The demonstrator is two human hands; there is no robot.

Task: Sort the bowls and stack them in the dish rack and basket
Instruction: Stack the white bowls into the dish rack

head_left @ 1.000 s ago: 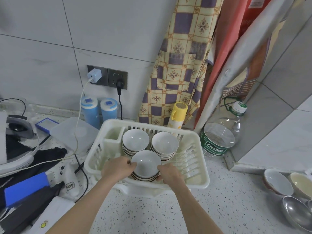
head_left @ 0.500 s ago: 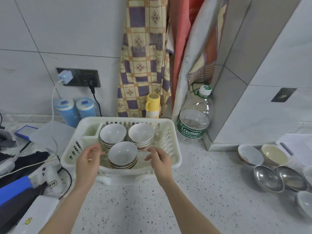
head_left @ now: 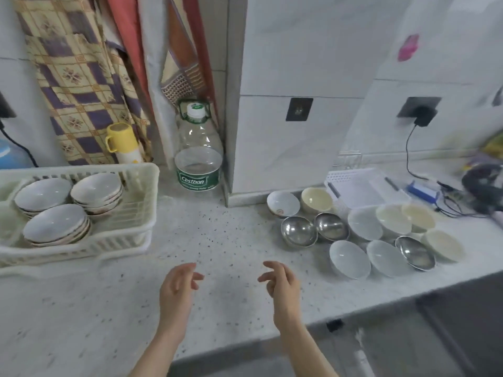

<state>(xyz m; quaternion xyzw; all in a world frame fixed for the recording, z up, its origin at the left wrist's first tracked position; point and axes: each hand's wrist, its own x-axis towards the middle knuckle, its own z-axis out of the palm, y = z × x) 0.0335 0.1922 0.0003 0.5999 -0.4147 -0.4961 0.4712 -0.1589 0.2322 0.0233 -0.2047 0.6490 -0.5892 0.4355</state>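
Observation:
A white plastic dish rack (head_left: 141, 202) stands at the left with three stacks of white bowls (head_left: 55, 224) inside. On the counter to the right lie several loose bowls: white ones (head_left: 349, 258), cream ones (head_left: 317, 200) and steel ones (head_left: 298, 231). A white basket (head_left: 364, 186) sits behind them against the wall. My left hand (head_left: 177, 289) and my right hand (head_left: 281, 284) hover over the bare counter between rack and loose bowls, fingers loosely curled, holding nothing.
A large clear water bottle (head_left: 198, 156) stands in the corner beside hanging aprons, with a yellow flask (head_left: 123, 144) to its left. A charger cable, a blue item and dark gear (head_left: 484, 186) lie at the far right. The counter edge runs near my wrists.
Both hands let go of the front bowl stack in the rack and drew back over the counter. The view swung right, bringing the loose bowls and basket into sight.

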